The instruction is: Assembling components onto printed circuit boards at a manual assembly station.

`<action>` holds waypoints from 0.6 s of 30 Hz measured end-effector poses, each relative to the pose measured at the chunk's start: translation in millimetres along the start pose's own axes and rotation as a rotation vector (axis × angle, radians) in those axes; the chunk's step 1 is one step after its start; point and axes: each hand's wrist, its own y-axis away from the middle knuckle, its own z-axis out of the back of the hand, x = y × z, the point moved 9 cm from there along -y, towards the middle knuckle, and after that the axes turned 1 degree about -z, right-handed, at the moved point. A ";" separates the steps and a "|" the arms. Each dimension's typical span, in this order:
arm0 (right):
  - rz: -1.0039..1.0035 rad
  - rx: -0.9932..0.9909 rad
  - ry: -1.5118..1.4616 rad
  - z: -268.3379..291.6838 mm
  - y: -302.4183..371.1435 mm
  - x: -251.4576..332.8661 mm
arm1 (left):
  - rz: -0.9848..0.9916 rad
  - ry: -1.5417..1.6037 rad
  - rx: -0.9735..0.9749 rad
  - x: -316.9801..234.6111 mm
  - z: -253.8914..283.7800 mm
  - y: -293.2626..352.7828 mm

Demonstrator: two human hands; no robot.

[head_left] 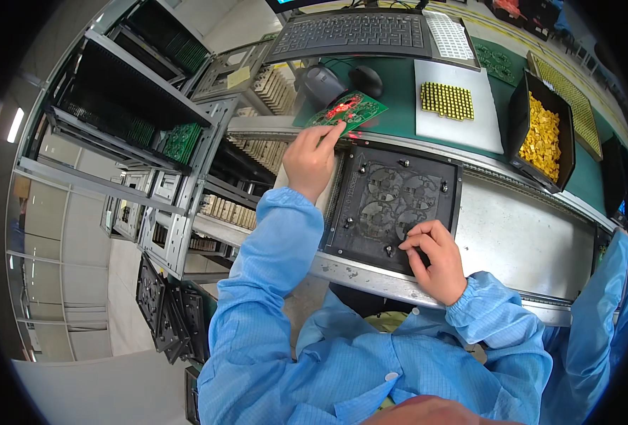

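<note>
My left hand (310, 159) pinches the near edge of a green circuit board (360, 110) with thumb and fingertips. The board is tilted, and red light falls on its face in front of a dark handheld scanner (322, 86). Below it, a black fixture plate (339, 244) with round cut-outs and several small metal knobs lies across the metal rails. My right hand (436, 262) hovers over the plate's near right corner, close to a knob (390, 250). Its fingers are bent, the thumb stands apart from them, and nothing shows between them.
A keyboard (349, 35) and a black mouse (366, 81) sit at the back. To the right are a yellow block of small parts (447, 100) on a white sheet (463, 138) and a black bin (563, 145) of yellow pieces. Board racks (126, 106) stand left; a blue sleeve (601, 312) shows right.
</note>
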 end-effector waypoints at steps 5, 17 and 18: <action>-0.252 -0.099 -0.264 8.1 2.7 -26.9 | -0.220 0.286 -0.060 -49.0 16.5 5.2; -0.630 -0.200 -0.864 29.2 0.5 -104.3 | -0.119 0.368 -0.053 -43.7 -3.2 13.2; -0.616 -0.169 -0.842 26.5 -1.5 -96.9 | -0.048 0.409 -0.071 -29.2 -10.6 13.6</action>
